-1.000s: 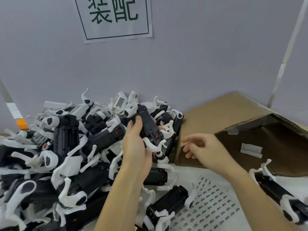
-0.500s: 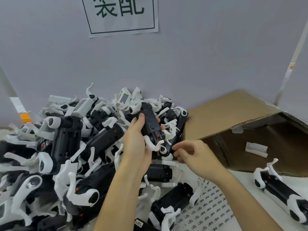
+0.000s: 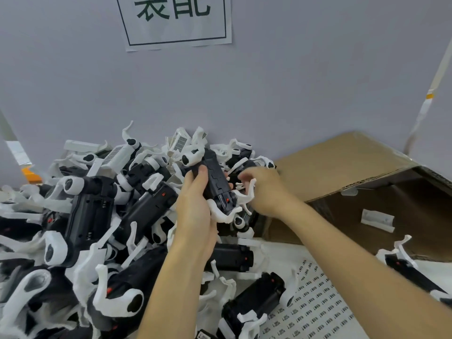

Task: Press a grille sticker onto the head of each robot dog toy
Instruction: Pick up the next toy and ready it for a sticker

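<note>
My left hand (image 3: 195, 206) grips a black robot dog toy (image 3: 215, 182) with white legs, held belly up above the pile. My right hand (image 3: 264, 189) is at the toy's right side, fingers curled around a white leg (image 3: 247, 196). A big heap of black-and-white robot dog toys (image 3: 93, 216) fills the left half of the view. A sticker sheet (image 3: 315, 302) printed with rows of small grille stickers lies on the table at the lower right, under my right forearm.
An open cardboard box (image 3: 342, 167) lies on its side at the right, with a white part (image 3: 378, 220) inside. One more toy dog (image 3: 413, 272) lies in front of the box. A grey wall with a paper sign (image 3: 176, 20) stands behind.
My right hand has moved left from the box flap to the toy and taken hold of a white leg. The left hand keeps its grip on the toy.
</note>
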The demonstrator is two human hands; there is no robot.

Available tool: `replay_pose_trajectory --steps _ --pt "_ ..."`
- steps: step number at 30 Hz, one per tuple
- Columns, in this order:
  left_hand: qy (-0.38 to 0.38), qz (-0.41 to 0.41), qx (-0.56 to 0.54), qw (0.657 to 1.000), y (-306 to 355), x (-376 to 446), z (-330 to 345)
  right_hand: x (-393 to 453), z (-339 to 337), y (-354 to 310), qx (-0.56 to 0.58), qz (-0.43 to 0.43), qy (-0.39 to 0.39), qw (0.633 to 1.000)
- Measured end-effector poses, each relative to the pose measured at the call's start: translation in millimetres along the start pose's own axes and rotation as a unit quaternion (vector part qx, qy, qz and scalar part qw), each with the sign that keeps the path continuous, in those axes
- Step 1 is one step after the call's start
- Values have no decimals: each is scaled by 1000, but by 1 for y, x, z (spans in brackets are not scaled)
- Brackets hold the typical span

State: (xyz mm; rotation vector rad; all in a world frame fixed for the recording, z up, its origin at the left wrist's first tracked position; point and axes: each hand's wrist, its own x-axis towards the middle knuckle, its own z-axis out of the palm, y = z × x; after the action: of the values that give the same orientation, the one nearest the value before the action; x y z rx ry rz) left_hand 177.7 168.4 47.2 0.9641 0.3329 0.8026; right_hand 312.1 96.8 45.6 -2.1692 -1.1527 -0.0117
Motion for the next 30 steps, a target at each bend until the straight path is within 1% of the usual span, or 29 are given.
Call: replay_pose_trajectory --steps 1,3,5,7,9,14,17,19,22,24,28,30 --pt "16 14 28 999 -1 2 1 12 -3 -1 -24 3 -24 999" --pt "43 46 88 994 -4 5 1 32 -1 4 -82 12 -105 991" --pt "51 70 118 989 -6 6 0 39 6 11 -143 25 -188 971" --pt "48 84 127 987 -7 7 -2 38 12 17 -205 33 -217 954" --pt "40 95 136 985 -7 8 -4 36 12 22 -231 22 -203 951" --pt "20 95 132 986 -4 10 -10 29 4 29 -230 6 -170 958" --pt "16 100 127 987 -4 10 -11 29 4 29 -234 -10 -123 964" --pt "15 97 131 986 -5 9 -11 31 7 27 -271 -25 -110 956" --pt "7 90 131 987 -4 9 -10 40 19 23 -363 -42 -124 922" --pt "3 82 126 989 -3 9 -10 47 24 22 -389 -52 -131 911" --pt "6 70 122 990 -3 9 -8 56 27 18 -356 -27 -162 920" --pt "4 68 121 990 -3 9 -7 57 30 17 -334 -21 -159 929"
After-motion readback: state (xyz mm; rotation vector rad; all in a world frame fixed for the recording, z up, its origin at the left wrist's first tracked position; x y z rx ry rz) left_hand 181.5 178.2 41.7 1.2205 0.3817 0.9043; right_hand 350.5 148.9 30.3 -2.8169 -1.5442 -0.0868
